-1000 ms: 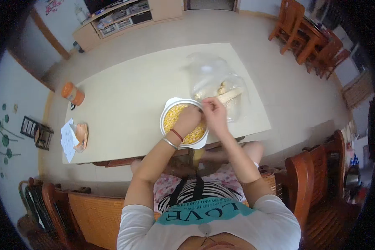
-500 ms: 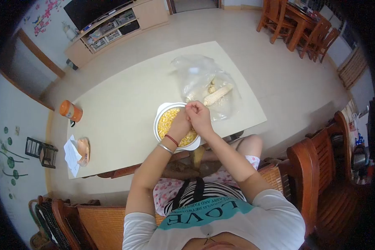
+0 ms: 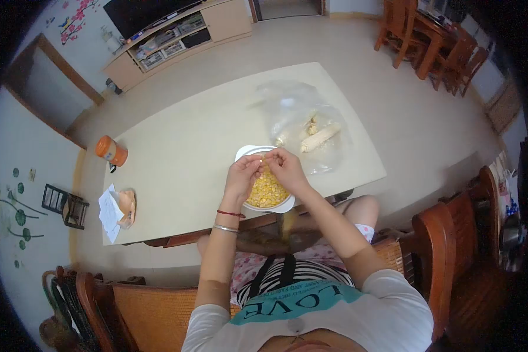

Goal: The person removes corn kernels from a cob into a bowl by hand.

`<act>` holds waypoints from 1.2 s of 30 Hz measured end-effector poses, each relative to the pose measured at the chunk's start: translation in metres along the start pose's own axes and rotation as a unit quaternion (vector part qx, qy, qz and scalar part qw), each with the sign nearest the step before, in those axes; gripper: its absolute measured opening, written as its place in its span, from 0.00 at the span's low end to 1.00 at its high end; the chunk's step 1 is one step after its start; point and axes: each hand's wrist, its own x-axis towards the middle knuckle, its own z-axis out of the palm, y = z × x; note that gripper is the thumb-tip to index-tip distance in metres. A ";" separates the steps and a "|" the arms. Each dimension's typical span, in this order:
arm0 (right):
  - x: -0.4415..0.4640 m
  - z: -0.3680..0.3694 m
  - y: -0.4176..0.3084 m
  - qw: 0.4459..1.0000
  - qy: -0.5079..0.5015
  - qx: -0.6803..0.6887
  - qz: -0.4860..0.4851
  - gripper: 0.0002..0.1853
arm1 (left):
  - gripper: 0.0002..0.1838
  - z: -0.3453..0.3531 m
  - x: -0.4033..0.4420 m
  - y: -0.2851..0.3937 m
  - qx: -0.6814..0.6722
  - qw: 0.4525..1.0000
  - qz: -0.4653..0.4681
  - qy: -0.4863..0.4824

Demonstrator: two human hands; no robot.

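A white two-handled pot (image 3: 287, 205) stands near the table's front edge, filled with yellow corn kernels (image 3: 267, 190). Over its far side my left hand (image 3: 242, 178) and my right hand (image 3: 287, 172) meet, both with thumb and fingers pinched together. A tiny pale bit shows at the fingertips, too small to name for certain. Beyond the pot and to the right, a stripped corn cob (image 3: 321, 138) lies on a clear plastic bag (image 3: 292, 97), with smaller cob pieces beside it.
The pale table (image 3: 188, 129) also bears an orange jar (image 3: 111, 151), white paper (image 3: 108, 212) and a packet (image 3: 127, 208) at its left. A TV cabinet (image 3: 176, 41) stands across the room. Wooden chairs (image 3: 446, 246) are at my right.
My left hand has drawn back from low over the kernels and risen to meet my right fingertips, uncovering more corn. The view has shifted slightly.
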 end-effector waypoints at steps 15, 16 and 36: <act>0.001 -0.001 -0.002 0.994 -0.053 -0.082 0.045 0.07 | 0.08 -0.001 -0.001 -0.008 0.043 0.998 0.045 0.013; 0.000 -0.002 -0.003 0.994 -0.057 -0.079 0.054 0.07 | 0.08 0.000 -0.002 -0.005 0.057 0.997 0.043 0.013; 0.007 -0.045 0.004 0.990 0.127 0.050 -0.029 0.04 | 0.05 -0.001 -0.002 -0.010 0.064 0.976 0.174 0.111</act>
